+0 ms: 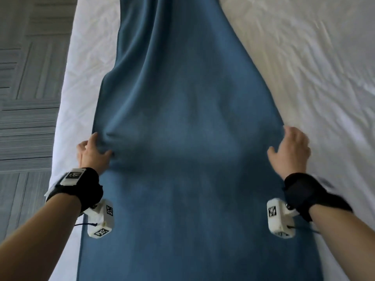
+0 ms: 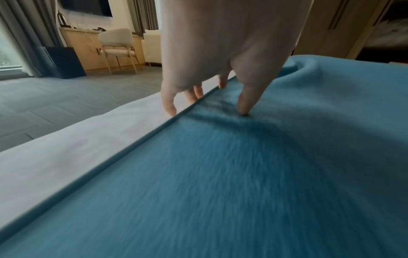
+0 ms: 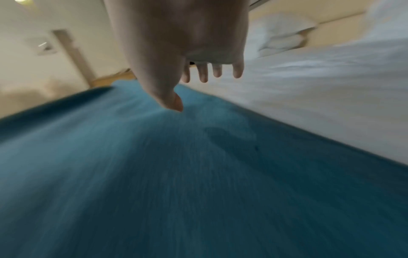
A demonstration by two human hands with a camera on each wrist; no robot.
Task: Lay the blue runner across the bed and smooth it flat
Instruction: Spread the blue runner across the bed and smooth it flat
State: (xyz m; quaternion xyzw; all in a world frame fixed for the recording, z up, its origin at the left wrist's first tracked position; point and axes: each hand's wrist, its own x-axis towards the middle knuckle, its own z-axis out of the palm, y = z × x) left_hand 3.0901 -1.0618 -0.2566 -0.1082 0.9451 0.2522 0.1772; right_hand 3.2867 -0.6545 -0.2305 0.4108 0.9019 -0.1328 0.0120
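Observation:
The blue runner (image 1: pixel 186 118) lies lengthwise away from me on the white bed (image 1: pixel 304 78), still rippled with long folds further up. My left hand (image 1: pixel 97 147) grips its left edge. In the left wrist view the thumb (image 2: pixel 244 104) presses onto the runner (image 2: pixel 220 183) and puckers it, while the fingers (image 2: pixel 170 103) reach down at the edge beside the sheet (image 2: pixel 66 157). My right hand (image 1: pixel 288 147) hovers at the runner's right edge, fingers spread and straight. In the right wrist view the right hand (image 3: pixel 198 87) holds nothing above the runner (image 3: pixel 176 174).
Grey patterned carpet (image 1: pixel 26 98) runs along the bed's left side. A pale chair (image 2: pixel 117 47) and a wooden cabinet stand across the room. A white pillow (image 3: pixel 284 36) lies toward the head of the bed, on my right. The wrinkled duvet (image 3: pixel 320 104) spreads out to the right.

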